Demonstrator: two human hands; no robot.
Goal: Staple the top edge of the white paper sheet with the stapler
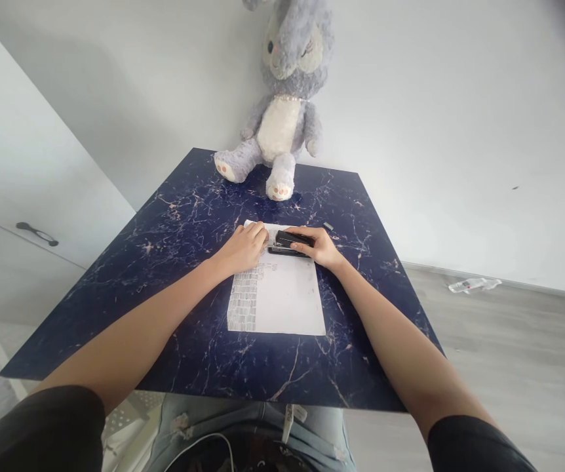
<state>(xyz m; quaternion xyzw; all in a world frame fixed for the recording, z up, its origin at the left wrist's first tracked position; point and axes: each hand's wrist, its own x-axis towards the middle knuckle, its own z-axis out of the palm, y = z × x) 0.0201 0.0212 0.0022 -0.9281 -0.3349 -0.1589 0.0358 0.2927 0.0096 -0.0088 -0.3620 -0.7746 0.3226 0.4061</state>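
Observation:
A black stapler (pixel 290 238) lies over the upper part of a printed sheet of paper (pixel 290 298), its nose pointing left. My right hand (pixel 322 247) grips the stapler from the right, fingers on top and thumb along the near side. At the nose end, my left hand (pixel 247 248) rests over the sheet's upper left with its fingers curled closed. What lies inside those fingers is hidden. Small print fills the left strip of the sheet, and its lower right is blank. Just beyond my right hand sits a small grey piece (pixel 328 227), too small to name.
The dark blue marbled table (pixel 194 223) stands against a white wall. A grey plush toy (pixel 282 124) sits at its far edge. To the left is a white cabinet with a dark handle (pixel 37 233). Clear plastic packaging (pixel 474 285) lies on the floor at right.

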